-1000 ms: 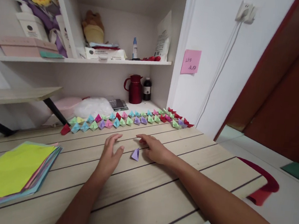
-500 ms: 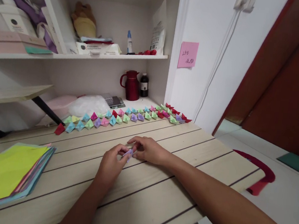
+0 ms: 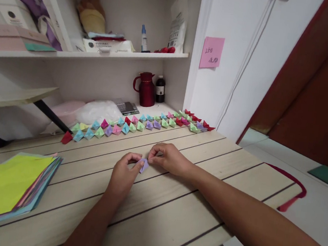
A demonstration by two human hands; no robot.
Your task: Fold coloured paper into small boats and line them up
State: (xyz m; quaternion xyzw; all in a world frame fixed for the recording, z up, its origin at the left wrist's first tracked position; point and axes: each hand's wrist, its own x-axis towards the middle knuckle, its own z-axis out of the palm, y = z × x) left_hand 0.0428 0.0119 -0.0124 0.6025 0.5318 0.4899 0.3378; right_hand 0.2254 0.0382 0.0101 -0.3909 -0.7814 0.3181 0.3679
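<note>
A small piece of folded purple paper (image 3: 144,166) is between my hands, low over the wooden table. My left hand (image 3: 124,172) pinches its left side between thumb and fingers. At its upper right corner, the thumb and curled forefinger of my right hand (image 3: 169,159) close on the edge. Beyond the hands, several folded paper boats (image 3: 132,127) in red, green, blue, pink and purple stand in two rows along the back of the table.
A stack of coloured paper sheets (image 3: 11,184), yellow on top, lies on the slatted table (image 3: 152,224) at left. Behind the boats are a plastic bag (image 3: 100,110), a red jug (image 3: 147,91) and a dark bottle (image 3: 160,90). A black-legged stand (image 3: 53,116) reaches in from the left.
The purple paper now shows a flat diamond-like face instead of a narrow edge. My right hand has shifted slightly right and its fingers have drawn together at the paper's corner. The view has tilted slightly.
</note>
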